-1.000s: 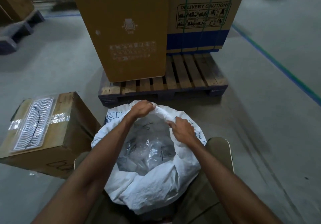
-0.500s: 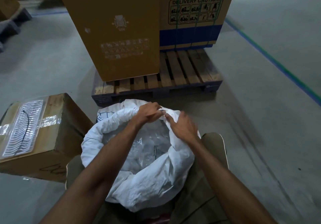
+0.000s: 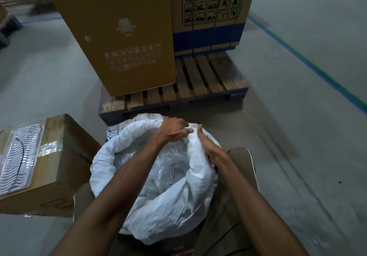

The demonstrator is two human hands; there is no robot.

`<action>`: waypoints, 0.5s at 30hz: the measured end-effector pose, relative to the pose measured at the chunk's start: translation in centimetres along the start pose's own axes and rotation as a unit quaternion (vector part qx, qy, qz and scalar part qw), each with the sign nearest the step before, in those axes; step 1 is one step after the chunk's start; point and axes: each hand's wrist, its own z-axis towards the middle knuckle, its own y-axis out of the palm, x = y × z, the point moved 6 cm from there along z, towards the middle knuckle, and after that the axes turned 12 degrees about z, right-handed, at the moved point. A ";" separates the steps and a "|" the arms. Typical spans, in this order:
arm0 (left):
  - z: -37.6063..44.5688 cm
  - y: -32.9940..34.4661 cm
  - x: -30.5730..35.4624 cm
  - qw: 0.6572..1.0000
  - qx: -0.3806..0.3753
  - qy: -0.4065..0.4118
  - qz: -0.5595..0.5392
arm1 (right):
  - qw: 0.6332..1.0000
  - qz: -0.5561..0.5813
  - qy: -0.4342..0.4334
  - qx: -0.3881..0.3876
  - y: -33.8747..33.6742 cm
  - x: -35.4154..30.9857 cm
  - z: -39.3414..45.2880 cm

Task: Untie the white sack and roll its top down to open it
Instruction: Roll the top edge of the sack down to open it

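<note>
Just in front of the wooden pallet (image 3: 200, 80), the white sack (image 3: 164, 212) is sitting open between the person's knees, the left hand (image 3: 173, 130) and right hand (image 3: 206, 146) both pinching its rolled far rim with closed fingers.

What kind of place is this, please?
Probably a warehouse: big cartons stand on a wooden pallet, one marked "DELIVERY CAUTION", and the bare concrete floor has a painted lane line.
</note>
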 end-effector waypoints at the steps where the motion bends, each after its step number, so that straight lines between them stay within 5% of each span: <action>1: 0.2 0.0 0.0 1.000 0.009 -0.028 0.005 | 0.996 -0.077 -0.002 0.037 -0.4 0.1 -0.6; 5: 1.1 0.3 0.1 0.995 0.028 -0.096 -0.010 | 0.977 -0.127 -0.063 0.159 -1.4 0.3 -2.5; 8: 1.4 0.6 0.2 0.998 0.016 -0.045 -0.037 | 0.975 -0.063 -0.082 0.195 -1.8 0.2 -1.7; 12: -0.1 0.7 0.6 0.994 -0.002 0.094 -0.059 | 0.982 0.180 -0.001 0.056 -0.6 0.6 1.2; 15: -0.4 1.2 1.3 0.994 -0.014 0.103 -0.039 | 0.958 0.283 0.022 0.032 -0.7 2.0 2.2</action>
